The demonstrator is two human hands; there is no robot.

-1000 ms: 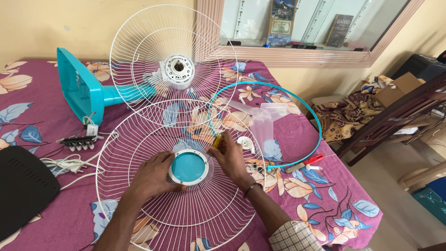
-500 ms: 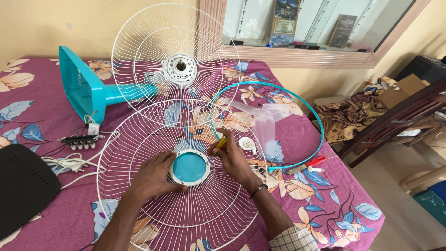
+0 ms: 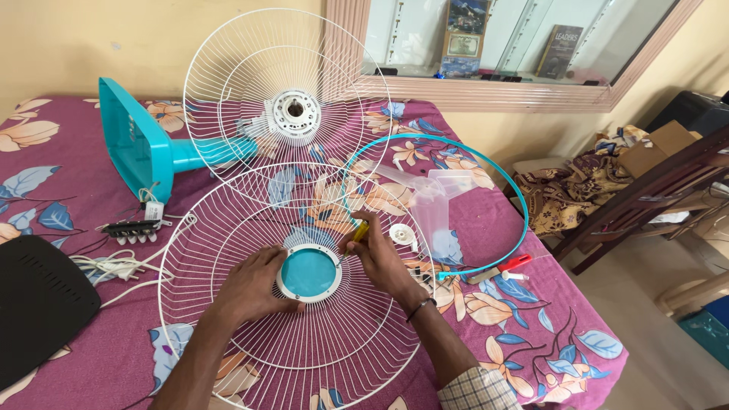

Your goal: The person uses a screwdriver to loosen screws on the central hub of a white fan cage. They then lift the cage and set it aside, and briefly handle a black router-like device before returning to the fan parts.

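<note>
A white wire fan guard (image 3: 228, 319) lies flat on the table in front of me, with a round teal and white hub cap (image 3: 308, 273) at its centre. My left hand (image 3: 250, 285) rests on the guard against the left side of the cap. My right hand (image 3: 376, 254) grips a screwdriver with a yellow handle (image 3: 359, 231), its tip pointing at the cap's right rim.
The fan's teal base (image 3: 133, 144) and rear guard with motor (image 3: 292, 114) lie on their side behind. A teal ring (image 3: 524, 220), clear blade (image 3: 437, 201), white nut (image 3: 402, 234), red-handled tool (image 3: 515, 263), white cable (image 3: 114, 266) and black box (image 3: 38, 304) sit on the floral cloth.
Both hands stay at the hub cap. The right hand has shifted only slightly with the screwdriver.
</note>
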